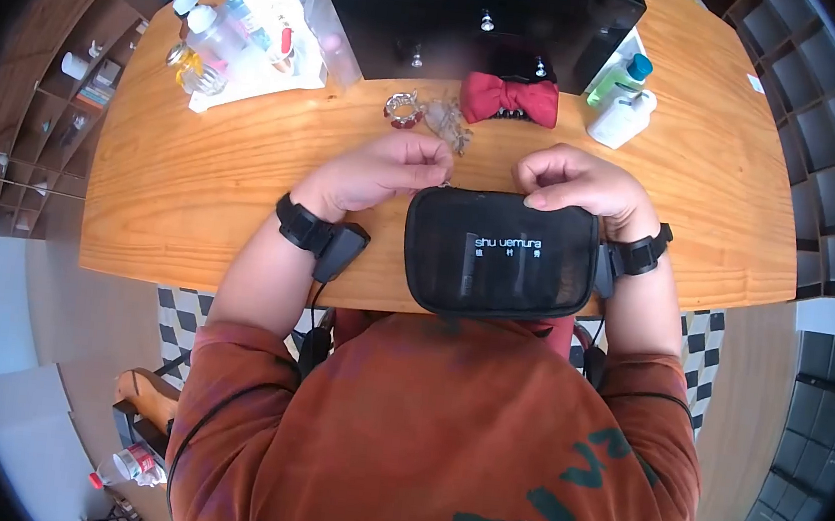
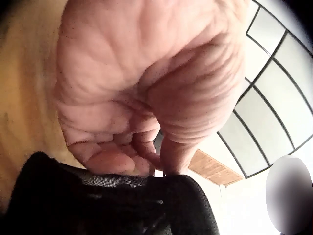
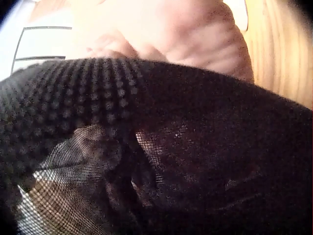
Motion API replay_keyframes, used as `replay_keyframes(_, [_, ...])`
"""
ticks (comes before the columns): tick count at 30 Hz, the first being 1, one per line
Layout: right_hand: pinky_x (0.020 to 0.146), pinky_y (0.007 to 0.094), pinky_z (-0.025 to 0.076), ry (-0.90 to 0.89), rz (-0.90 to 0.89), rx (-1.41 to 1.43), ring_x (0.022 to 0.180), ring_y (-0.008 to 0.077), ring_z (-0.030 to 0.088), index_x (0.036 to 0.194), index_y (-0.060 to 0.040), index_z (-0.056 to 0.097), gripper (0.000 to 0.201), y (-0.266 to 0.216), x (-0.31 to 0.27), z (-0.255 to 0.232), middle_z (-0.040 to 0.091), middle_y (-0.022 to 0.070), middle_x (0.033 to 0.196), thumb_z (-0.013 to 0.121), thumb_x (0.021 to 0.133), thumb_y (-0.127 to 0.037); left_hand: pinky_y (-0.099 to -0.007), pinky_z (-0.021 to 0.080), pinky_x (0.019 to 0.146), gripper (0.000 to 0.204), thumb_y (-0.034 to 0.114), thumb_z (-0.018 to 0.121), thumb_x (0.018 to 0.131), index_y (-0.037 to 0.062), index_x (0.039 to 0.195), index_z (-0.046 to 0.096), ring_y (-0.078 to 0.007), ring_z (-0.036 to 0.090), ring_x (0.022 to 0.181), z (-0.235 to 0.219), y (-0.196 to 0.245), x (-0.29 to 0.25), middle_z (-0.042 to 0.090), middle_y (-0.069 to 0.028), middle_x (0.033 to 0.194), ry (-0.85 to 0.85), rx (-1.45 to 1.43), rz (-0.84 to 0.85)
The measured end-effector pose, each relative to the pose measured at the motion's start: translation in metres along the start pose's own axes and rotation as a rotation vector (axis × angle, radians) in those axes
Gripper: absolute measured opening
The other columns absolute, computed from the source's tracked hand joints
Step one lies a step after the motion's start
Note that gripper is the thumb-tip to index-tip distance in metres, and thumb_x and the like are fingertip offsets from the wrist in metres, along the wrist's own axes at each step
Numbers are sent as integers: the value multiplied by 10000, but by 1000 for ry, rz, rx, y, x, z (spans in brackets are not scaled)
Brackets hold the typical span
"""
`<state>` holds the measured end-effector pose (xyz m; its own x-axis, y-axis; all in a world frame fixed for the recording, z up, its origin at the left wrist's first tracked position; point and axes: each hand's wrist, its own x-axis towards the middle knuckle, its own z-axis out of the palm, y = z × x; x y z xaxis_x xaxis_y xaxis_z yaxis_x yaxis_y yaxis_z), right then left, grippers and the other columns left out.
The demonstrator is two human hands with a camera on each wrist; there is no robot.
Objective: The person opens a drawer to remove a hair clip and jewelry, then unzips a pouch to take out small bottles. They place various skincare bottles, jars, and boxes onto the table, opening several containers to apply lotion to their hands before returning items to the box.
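A black mesh cosmetic pouch with white lettering is held up at the table's near edge, in front of the person's body. At its upper left corner the left hand pinches the small zipper pull between thumb and curled fingers. In the left wrist view, the thumb and fingertips of that hand meet right at the pouch's top edge. The right hand grips the top edge nearer the right corner, thumb on the front face. Sheer mesh fills most of the right wrist view, hiding the right fingers.
Beyond the hands lie a red bow hair clip, a beaded bracelet and a pale hair tie. A black drawer box stands behind them. Pump bottles occupy a white tray at left; a white bottle stands right.
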<state>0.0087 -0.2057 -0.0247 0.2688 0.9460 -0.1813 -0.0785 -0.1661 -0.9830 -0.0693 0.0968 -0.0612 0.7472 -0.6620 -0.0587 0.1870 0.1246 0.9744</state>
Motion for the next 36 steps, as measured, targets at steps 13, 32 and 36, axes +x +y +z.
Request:
replay_keyframes(13, [651,243,447,14,-63,-41,721,68,543,926,-50,660,303,14,30,29,594,-49,809,696,994,-343,-185,440,768,161,239,625,1046,81,1022,613,-10,521,842,31,3,4,565,90,914,189,16,-36])
replay_keyframes(32, [585,225,306,255,-56,-71,659,18,380,710,-80,515,261,5,14,13,437,-104,702,668,920,-107,-201,424,771,162,209,648,1033,66,1011,576,-19,495,867,26,1,6,527,75,912,262,117,128])
replay_keyframes(36, [579,224,297,313,-30,-99,642,21,373,693,-86,501,281,-1,11,14,422,-104,679,659,924,-103,-200,415,761,199,249,669,1021,80,1013,564,-19,481,860,31,-2,7,510,80,922,290,140,141])
